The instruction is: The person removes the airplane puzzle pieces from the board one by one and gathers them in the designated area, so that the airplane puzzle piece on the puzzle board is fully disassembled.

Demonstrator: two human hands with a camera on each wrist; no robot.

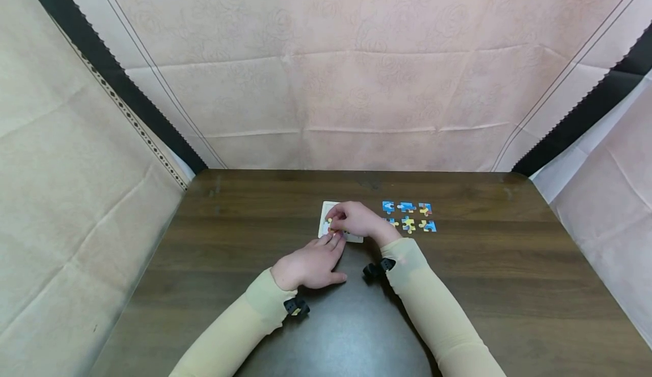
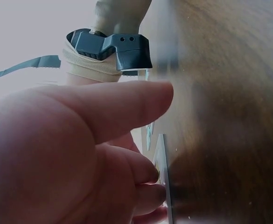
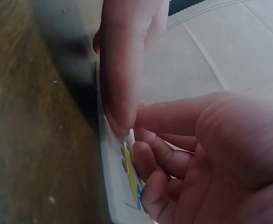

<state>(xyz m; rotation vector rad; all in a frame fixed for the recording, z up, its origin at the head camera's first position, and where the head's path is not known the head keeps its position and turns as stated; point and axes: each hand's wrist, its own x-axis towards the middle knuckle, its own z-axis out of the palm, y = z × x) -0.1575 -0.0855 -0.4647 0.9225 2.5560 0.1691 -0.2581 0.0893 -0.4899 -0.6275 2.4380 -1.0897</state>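
A small white puzzle board (image 1: 326, 209) lies on the table, mostly covered by both hands. The left hand (image 1: 314, 264) rests its straight fingers on the board's near edge, thumb spread out to the side. Over the board, the right hand (image 1: 355, 218) has its fingers curled and pinches a small puzzle piece with a yellow part showing, largely hidden by the fingertips. A yellow and blue puzzle piece (image 3: 131, 179) shows edge-on at the board beside the right fingers. In the left wrist view, the board (image 2: 163, 151) appears as a thin edge under the left fingertips.
To the right of the board, loose jigsaw pieces lie in two rows, including a blue piece (image 1: 406, 207) and a yellow one (image 1: 408, 225). The brown wooden table (image 1: 254, 213) ends at pale cloth (image 1: 356, 94) behind and at the sides. Each wrist wears a black camera.
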